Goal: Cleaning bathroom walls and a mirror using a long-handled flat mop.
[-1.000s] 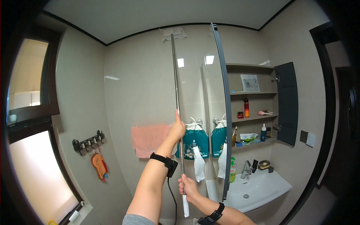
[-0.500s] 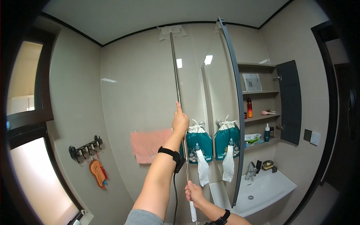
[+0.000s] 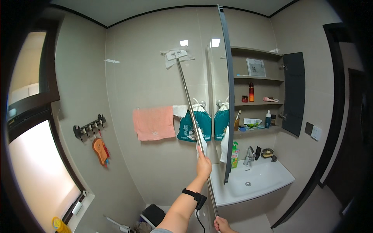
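A flat mop's long metal pole (image 3: 183,81) runs up and slightly left across the view. Its white head (image 3: 176,55), with a thin white cloth (image 3: 169,63) around it, rests against the beige tiled wall. My left hand (image 3: 203,167) is closed round the pole about midway, in front of a teal drawstring bag (image 3: 186,128). Lower down, at the bottom edge of the view, my right hand (image 3: 222,225) grips the pole near its end; part of that hand is cut off. A black strap with a cable sits on my left wrist.
A mirrored cabinet door (image 3: 228,97) stands open just right of the pole, edge toward me. Beyond it are shelves with bottles and a white washbasin (image 3: 252,186). A pink towel (image 3: 154,124) hangs on the wall. Left are a hook rack (image 3: 89,127) and a window (image 3: 40,182).
The mop head has come down the wall from the ceiling edge. Both hands have moved lower and to the right with the pole, still holding it. The view has tilted downward.
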`<act>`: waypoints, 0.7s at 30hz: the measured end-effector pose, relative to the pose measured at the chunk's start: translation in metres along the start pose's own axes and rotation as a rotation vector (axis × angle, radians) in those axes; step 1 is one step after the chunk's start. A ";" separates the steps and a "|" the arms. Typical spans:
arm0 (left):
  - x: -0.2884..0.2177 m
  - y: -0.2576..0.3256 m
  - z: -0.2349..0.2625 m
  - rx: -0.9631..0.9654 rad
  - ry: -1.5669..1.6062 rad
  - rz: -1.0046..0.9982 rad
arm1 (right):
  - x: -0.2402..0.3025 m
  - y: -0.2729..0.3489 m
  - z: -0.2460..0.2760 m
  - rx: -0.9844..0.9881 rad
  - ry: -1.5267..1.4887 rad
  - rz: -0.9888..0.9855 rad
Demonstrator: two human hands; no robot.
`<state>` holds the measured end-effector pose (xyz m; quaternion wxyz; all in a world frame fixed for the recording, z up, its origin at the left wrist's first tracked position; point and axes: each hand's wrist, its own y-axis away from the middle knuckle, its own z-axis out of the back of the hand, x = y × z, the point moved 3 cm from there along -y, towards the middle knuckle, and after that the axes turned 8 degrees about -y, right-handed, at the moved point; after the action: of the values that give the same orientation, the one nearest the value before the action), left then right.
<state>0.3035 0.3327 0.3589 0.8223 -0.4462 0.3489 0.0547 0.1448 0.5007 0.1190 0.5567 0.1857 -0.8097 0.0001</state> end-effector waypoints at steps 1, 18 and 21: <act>0.000 0.015 -0.003 0.006 0.002 0.007 | -0.008 0.011 0.012 0.002 0.042 -0.003; -0.028 0.216 -0.036 0.471 -0.047 0.305 | -0.058 0.178 0.167 -0.111 0.299 -0.141; -0.031 0.241 -0.041 0.515 -0.053 0.291 | -0.098 0.176 0.211 -0.168 0.434 0.061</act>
<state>0.1619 0.4514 0.1959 0.9008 -0.1666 0.3899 0.0936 -0.0679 0.6500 -0.0134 0.7308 0.1098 -0.6736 -0.0104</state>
